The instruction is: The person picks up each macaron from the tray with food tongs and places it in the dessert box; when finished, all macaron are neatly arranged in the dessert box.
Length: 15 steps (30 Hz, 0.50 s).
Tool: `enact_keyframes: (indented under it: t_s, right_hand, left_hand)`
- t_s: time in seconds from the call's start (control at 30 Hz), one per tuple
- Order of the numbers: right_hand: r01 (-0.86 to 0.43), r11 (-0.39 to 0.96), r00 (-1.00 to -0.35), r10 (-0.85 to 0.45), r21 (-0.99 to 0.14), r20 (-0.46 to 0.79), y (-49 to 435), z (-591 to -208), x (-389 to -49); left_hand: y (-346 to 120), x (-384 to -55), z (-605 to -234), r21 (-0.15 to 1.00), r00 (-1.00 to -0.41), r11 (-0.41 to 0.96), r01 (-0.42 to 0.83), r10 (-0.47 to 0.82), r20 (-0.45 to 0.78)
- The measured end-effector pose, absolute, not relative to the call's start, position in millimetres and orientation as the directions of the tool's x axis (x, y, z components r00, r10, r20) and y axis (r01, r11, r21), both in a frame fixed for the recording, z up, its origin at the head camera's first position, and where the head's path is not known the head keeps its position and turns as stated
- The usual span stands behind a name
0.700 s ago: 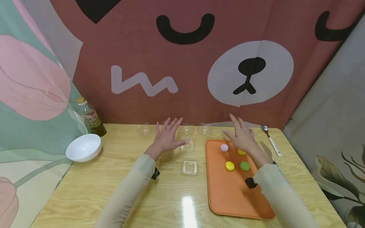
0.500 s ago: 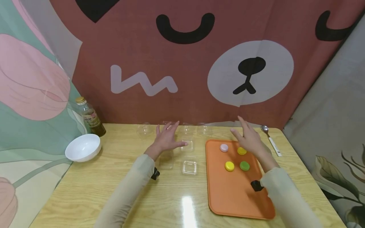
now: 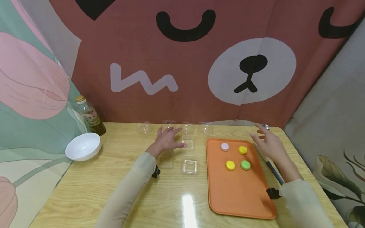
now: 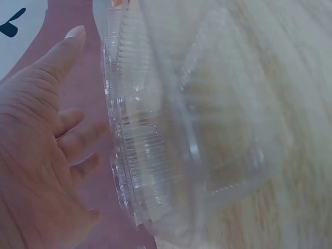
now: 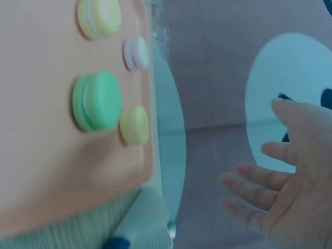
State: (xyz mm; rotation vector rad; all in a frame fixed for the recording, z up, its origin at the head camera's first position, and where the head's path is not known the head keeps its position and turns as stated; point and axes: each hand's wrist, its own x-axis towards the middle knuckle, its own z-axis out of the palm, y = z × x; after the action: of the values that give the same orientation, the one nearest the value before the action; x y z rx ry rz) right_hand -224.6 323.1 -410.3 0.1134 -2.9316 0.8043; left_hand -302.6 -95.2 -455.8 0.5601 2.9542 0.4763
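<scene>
My left hand (image 3: 165,142) hovers among clear plastic boxes, fingers spread and holding nothing. Clear lids (image 3: 205,128) stand along the table's back edge, and a clear box (image 3: 190,166) sits nearer me. Up close in the left wrist view, a ridged clear box (image 4: 150,155) stands beside the fingers. Past the tray's right edge, my right hand (image 3: 271,145) hangs in the air with loosely bent fingers and nothing in it. Below it lies a knife (image 3: 274,171) with a dark handle. Several macarons lie on the orange tray (image 3: 239,196): pink (image 3: 224,146), yellow (image 3: 230,165) and green (image 3: 245,165).
A white bowl (image 3: 83,147) and a bottle of brown liquid (image 3: 92,117) stand at the back left. A spoon (image 3: 266,127) lies at the back right, mostly hidden by my right hand. Printed cloth (image 3: 185,79) hangs right behind the table.
My right hand has moved right, from over the tray to beyond its right edge, uncovering the yellow macaron at the back. My left hand has sunk slightly, its fingers a little more bent.
</scene>
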Motion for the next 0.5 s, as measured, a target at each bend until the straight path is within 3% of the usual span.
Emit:
enact_keyframes:
  t_s: [0.2,0.5]
  right_hand:
    - [-0.086,0.891,-0.993,-0.039,-0.446,0.114,344,-415,-213]
    - [-0.021,0.891,-0.998,0.007,-0.454,0.061,371,-438,-182]
  left_hand:
    - [-94,-306,-456,0.314,-0.928,0.889,0.334,0.369,-0.056]
    - [-91,-306,-459,0.288,-0.926,0.897,0.336,0.371,-0.075]
